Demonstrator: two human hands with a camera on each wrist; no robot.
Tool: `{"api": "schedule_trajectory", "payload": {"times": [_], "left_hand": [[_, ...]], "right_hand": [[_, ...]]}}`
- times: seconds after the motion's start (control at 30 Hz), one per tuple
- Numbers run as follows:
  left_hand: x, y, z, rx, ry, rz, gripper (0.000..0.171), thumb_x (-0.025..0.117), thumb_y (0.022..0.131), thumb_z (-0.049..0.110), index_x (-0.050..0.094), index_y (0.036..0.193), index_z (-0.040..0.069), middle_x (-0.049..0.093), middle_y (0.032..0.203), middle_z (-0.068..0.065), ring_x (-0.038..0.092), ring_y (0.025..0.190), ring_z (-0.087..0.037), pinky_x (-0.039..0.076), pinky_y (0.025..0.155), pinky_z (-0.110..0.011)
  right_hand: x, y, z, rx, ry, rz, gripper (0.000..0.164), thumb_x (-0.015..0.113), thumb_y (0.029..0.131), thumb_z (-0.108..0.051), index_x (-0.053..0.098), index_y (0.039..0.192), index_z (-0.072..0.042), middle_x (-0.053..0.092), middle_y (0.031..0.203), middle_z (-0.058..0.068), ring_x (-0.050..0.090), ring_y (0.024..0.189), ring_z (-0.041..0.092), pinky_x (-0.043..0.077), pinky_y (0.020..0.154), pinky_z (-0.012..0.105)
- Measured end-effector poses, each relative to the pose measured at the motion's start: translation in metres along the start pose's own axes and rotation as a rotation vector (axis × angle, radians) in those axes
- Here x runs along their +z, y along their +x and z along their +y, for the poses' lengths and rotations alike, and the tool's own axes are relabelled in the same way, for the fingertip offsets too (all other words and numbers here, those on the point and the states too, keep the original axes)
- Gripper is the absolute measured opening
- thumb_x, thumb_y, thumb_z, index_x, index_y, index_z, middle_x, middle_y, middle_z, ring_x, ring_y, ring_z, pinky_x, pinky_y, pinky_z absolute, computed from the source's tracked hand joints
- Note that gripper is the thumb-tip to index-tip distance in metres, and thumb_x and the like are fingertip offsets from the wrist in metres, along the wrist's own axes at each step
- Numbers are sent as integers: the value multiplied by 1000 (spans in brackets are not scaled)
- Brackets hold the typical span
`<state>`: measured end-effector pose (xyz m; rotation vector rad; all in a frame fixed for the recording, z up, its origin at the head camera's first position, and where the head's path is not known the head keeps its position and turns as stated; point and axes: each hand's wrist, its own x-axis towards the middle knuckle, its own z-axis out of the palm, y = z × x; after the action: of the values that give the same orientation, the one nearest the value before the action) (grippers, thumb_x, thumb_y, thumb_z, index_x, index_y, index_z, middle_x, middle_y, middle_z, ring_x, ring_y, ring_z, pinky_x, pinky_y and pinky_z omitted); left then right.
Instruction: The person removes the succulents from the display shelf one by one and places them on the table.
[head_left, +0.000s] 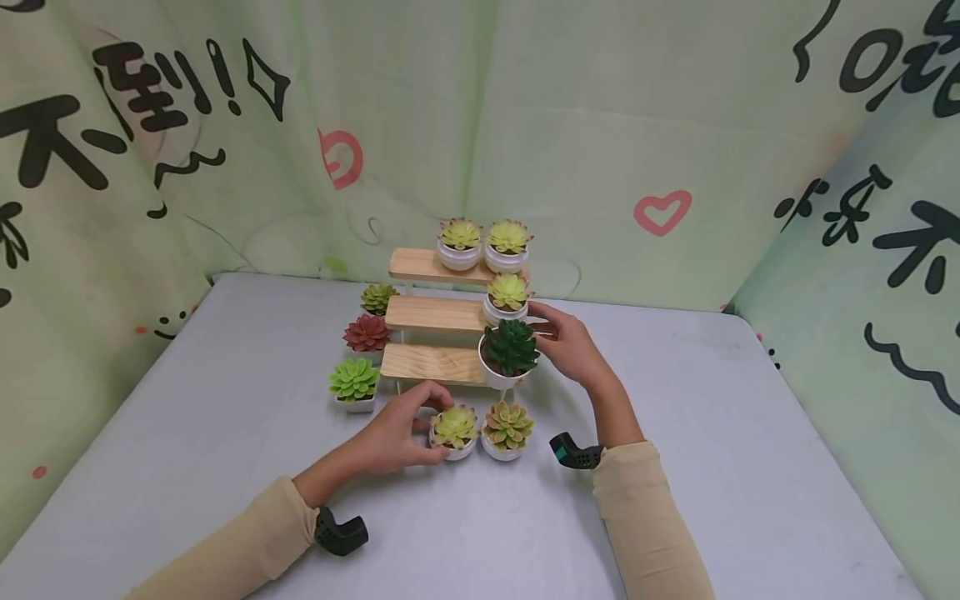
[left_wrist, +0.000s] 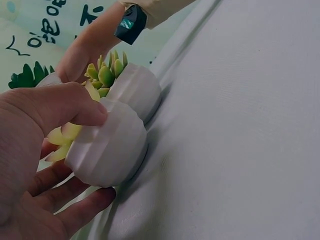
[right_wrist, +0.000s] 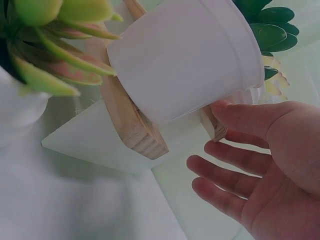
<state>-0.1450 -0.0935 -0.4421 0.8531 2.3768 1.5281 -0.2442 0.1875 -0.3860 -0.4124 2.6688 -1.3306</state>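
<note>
My left hand [head_left: 408, 429] grips a small white pot with a yellow-green succulent [head_left: 454, 427] at the front of the table. In the left wrist view the thumb lies over the rim of this ribbed pot [left_wrist: 110, 145], fingers on its other side. Beside it stands another white pot with an orange-tinged succulent [head_left: 507, 427]. My right hand [head_left: 570, 346] is at the right end of the wooden stand, fingertips right at the middle-shelf pot with a yellow succulent [head_left: 507, 296]. The right wrist view shows its fingers [right_wrist: 225, 165] loosely extended near the shelf end, behind the dark green succulent's pot [right_wrist: 185, 60].
The stand has three wooden steps [head_left: 431, 364]. Two potted yellow succulents [head_left: 460, 243] occupy its top step. Left of the stand are a bright green succulent [head_left: 354, 383], a red one [head_left: 367, 335] and a small green one [head_left: 377, 298]. A printed curtain [head_left: 570, 125] encloses the white table [head_left: 247, 400].
</note>
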Motion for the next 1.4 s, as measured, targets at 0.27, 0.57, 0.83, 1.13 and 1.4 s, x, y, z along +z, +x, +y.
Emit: {"api": "schedule_trajectory", "payload": {"times": [0.27, 0.57, 0.83, 1.13, 1.4], "left_hand": [[-1, 0, 2, -10, -16, -10, 52, 78, 77, 7, 48, 120, 11, 53, 120, -7, 55, 118, -26, 57, 93, -30], [-2, 1, 1, 10, -8, 1, 58, 83, 76, 14, 48, 122, 8, 53, 124, -6, 52, 120, -21, 52, 102, -33], [-8, 6, 7, 47, -57, 34, 61, 84, 75, 20, 49, 123, 7, 53, 126, -17, 54, 120, -24, 51, 104, -34], [-14, 11, 13, 66, -48, 105, 58, 81, 79, 16, 49, 125, 3, 55, 124, -17, 55, 117, -26, 54, 99, -40], [-22, 21, 20, 61, -35, 212, 50, 77, 83, 13, 50, 124, 3, 56, 123, -18, 58, 116, -29, 55, 98, -36]], "right_hand": [[1, 0, 2, -3, -1, 4, 55, 52, 96, -7, 37, 149, -11, 45, 146, 18, 52, 129, 37, 47, 105, 50], [1, 0, 2, -4, 5, -1, 55, 53, 96, -8, 37, 149, -10, 45, 147, 19, 51, 130, 38, 46, 106, 50], [1, -2, -4, -13, 2, -3, 55, 50, 96, -4, 35, 149, -7, 44, 147, 21, 51, 130, 39, 46, 106, 51], [1, 0, 3, -22, 8, -2, 55, 52, 96, -5, 36, 149, -9, 45, 147, 19, 51, 130, 37, 45, 107, 50], [1, 0, 2, -29, 7, 2, 55, 52, 96, -6, 37, 149, -9, 46, 146, 19, 52, 129, 38, 47, 106, 50]]}}
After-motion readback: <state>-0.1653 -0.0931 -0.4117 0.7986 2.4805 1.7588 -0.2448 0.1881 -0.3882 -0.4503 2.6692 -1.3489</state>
